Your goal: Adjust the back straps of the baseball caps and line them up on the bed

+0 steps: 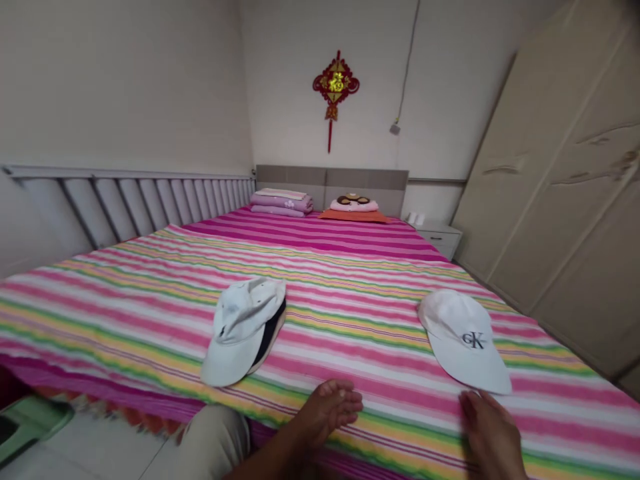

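Note:
A white baseball cap [463, 340] with dark "CK"-style letters lies on the striped bedspread on the right, its brim toward me. My right hand [493, 430] is just below that brim, fingertips close to its edge; whether they touch it I cannot tell. The fingers look loosely apart, with nothing visible in them. Left of it, my left hand [331, 412] hovers over the bed's near edge, palm turned inward and fingers stretched out, holding nothing. Farther left lies another white cap [244, 320] with a small dark logo, on top of a dark cap [273, 331] that shows only along its right side.
The bed [340, 320] has folded purple bedding [281, 202] and an orange-and-pink pile [354, 208] by the headboard [293, 177]. A metal rail [140, 200] runs along the left. A wardrobe [550, 173] and nightstand [437, 237] stand right; a green stool [37, 423] is lower left.

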Demonstrator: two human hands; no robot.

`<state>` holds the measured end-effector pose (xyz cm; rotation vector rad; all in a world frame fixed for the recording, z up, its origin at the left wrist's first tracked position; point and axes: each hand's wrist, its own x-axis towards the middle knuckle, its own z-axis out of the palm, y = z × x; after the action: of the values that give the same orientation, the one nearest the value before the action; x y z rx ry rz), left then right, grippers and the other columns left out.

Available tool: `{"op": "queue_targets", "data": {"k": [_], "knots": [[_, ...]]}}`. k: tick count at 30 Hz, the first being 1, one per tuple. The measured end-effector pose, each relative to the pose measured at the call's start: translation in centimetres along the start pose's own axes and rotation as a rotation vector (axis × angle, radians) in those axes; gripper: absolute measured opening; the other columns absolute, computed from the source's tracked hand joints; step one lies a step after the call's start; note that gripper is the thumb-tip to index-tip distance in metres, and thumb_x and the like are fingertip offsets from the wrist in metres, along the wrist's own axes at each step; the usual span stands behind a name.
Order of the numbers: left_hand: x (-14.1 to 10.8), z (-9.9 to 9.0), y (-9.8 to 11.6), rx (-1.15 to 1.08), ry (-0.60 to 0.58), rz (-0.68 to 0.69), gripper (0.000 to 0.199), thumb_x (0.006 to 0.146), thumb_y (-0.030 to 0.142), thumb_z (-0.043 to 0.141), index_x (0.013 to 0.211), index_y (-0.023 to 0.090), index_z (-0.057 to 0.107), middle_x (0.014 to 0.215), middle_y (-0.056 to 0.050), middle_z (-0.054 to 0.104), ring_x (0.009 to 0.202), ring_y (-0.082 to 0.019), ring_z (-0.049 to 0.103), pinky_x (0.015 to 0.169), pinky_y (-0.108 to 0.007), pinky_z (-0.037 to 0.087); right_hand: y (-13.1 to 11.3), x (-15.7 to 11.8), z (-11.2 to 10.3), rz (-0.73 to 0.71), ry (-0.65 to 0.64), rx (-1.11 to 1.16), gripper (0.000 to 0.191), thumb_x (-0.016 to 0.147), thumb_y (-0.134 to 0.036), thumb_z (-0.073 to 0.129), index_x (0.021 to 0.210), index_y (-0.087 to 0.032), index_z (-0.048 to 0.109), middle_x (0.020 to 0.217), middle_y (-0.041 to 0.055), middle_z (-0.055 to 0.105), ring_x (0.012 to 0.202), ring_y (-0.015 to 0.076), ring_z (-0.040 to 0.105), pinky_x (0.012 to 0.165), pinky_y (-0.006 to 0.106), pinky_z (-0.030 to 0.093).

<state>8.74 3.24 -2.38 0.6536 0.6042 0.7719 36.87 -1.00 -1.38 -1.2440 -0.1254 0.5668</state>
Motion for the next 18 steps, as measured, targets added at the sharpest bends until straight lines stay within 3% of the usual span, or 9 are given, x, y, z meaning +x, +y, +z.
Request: {"op": "queue_targets", "data": {"k": [4, 6, 8, 10, 12, 14, 18], "knots": [[-0.2, 0.4, 0.0, -0.016, 0.024, 0.011, 0.024, 0.065, 0.024, 0.066, 0.083, 0.013, 0.055, 0.078, -0.008, 0.066, 0.072, -0.017, 0.063, 0.068, -0.03, 0.042, 2.0, -4.6, 1.0, -0.054, -0.123, -0.182, 0.029, 0.045, -0.025, 0.068, 0.071, -0.018, 0.058, 0.062, -0.0014, 0.063, 0.056, 0.0146, 0.059, 0.048, 0.023, 0.048], [-0.2, 0.6, 0.1, -0.024, 0.048, 0.007, 0.024, 0.064, 0.022, 0.065, 0.083, 0.013, 0.054, 0.077, -0.008, 0.066, 0.07, -0.017, 0.063, 0.067, -0.03, 0.042, 3.0, -7.0, 1.9, -0.223, -0.283, -0.466, 0.027, 0.052, -0.037, 0.063, 0.07, -0.017, 0.06, 0.066, 0.0022, 0.066, 0.063, 0.0183, 0.061, 0.054, 0.026, 0.049], [-0.4, 0.6, 0.4, -0.025, 0.077, -0.014, 0.024, 0.064, 0.021, 0.065, 0.083, 0.013, 0.053, 0.075, -0.008, 0.066, 0.067, -0.017, 0.063, 0.065, -0.029, 0.043, 3.8, -9.1, 2.8, -0.345, -0.524, -0.641, 0.029, 0.062, -0.043, 0.054, 0.075, -0.018, 0.06, 0.069, 0.0044, 0.068, 0.065, 0.0202, 0.062, 0.056, 0.027, 0.049], [-0.9, 0.4, 1.1, -0.022, 0.121, -0.044, 0.024, 0.064, 0.022, 0.063, 0.084, 0.013, 0.053, 0.073, -0.008, 0.066, 0.063, -0.016, 0.062, 0.061, -0.028, 0.043, 4.6, -10.9, 3.5, -0.464, -0.758, -0.785, 0.028, 0.07, -0.043, 0.047, 0.079, -0.019, 0.059, 0.068, 0.0045, 0.068, 0.06, 0.0198, 0.062, 0.054, 0.027, 0.048], [-1.7, -0.3, 2.0, -0.035, 0.174, -0.055, 0.024, 0.065, 0.023, 0.063, 0.084, 0.013, 0.052, 0.071, -0.007, 0.066, 0.06, -0.016, 0.062, 0.059, -0.027, 0.043, 5.6, -12.1, 3.8, -0.641, -0.904, -0.901, 0.023, 0.074, -0.039, 0.045, 0.078, -0.021, 0.059, 0.068, 0.004, 0.068, 0.058, 0.0193, 0.062, 0.052, 0.026, 0.048], [-2.8, -1.5, 3.3, -0.079, 0.224, -0.032, 0.025, 0.066, 0.023, 0.064, 0.086, 0.013, 0.053, 0.072, -0.007, 0.066, 0.062, -0.016, 0.063, 0.06, -0.026, 0.044, 6.5, -12.8, 3.7, -0.828, -0.95, -0.977, 0.019, 0.076, -0.035, 0.044, 0.077, -0.022, 0.059, 0.069, 0.0041, 0.068, 0.058, 0.019, 0.063, 0.051, 0.025, 0.047], [-5.7, -5.1, 5.7, -0.241, 0.401, 0.08, 0.022, 0.071, 0.02, 0.061, 0.091, 0.012, 0.054, 0.077, -0.007, 0.066, 0.068, -0.015, 0.063, 0.062, -0.025, 0.046, 7.9, -13.0, 3.1, -1.064, -0.889, -1.023, 0.018, 0.081, -0.029, 0.04, 0.081, -0.021, 0.056, 0.066, 0.0033, 0.067, 0.055, 0.0173, 0.063, 0.049, 0.023, 0.047]]}}
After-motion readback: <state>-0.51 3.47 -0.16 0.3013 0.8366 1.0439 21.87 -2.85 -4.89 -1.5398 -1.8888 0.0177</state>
